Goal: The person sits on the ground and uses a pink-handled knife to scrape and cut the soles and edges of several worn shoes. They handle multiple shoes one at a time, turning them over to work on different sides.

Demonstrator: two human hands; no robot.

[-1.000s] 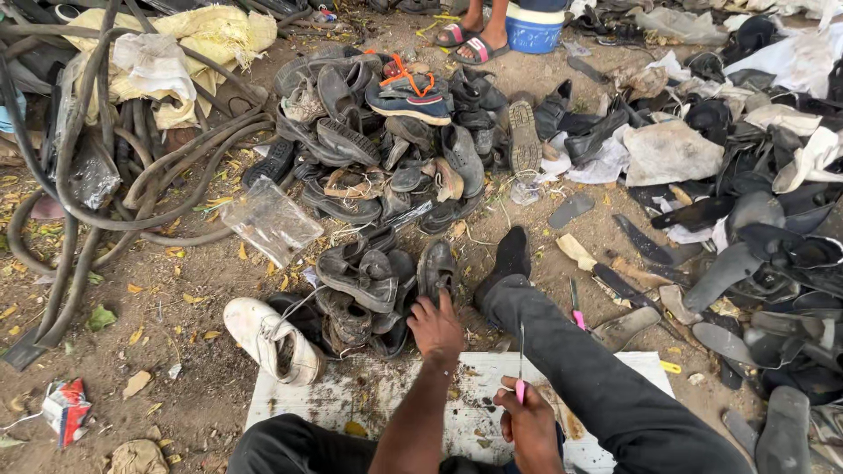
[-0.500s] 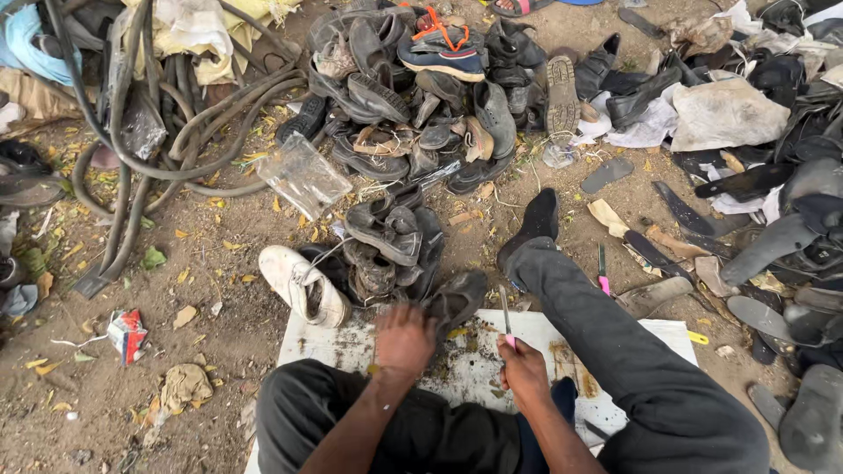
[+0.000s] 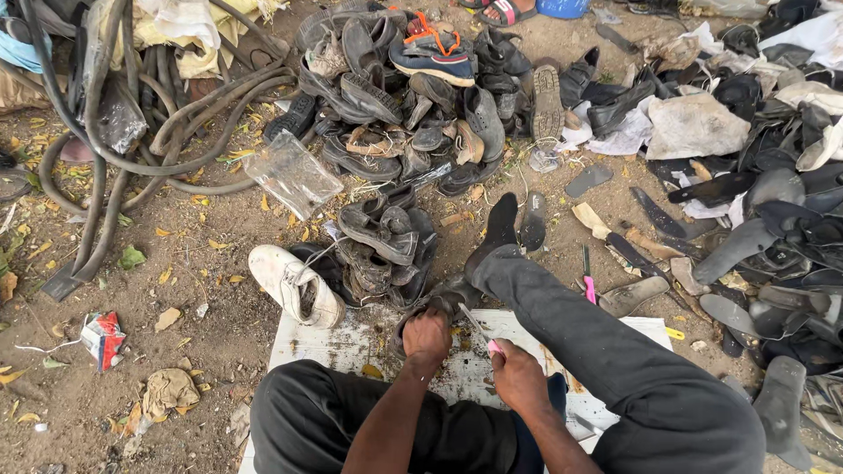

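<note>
The dark worn shoe [image 3: 439, 307] in front of you lies on the white board [image 3: 351, 347], dusty and scuffed, at the edge of the shoe pile [image 3: 382, 246]. Your left hand [image 3: 428, 338] clamps over it, fingers curled shut. Your right hand [image 3: 518, 377] grips a pink-handled blade [image 3: 479, 329], tip angled toward the shoe.

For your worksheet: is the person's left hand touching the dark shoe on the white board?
Touching. The head view shows the left hand closed over the top of the dark shoe, with no gap between them, while the right hand holds a pink-handled blade beside it.
</note>
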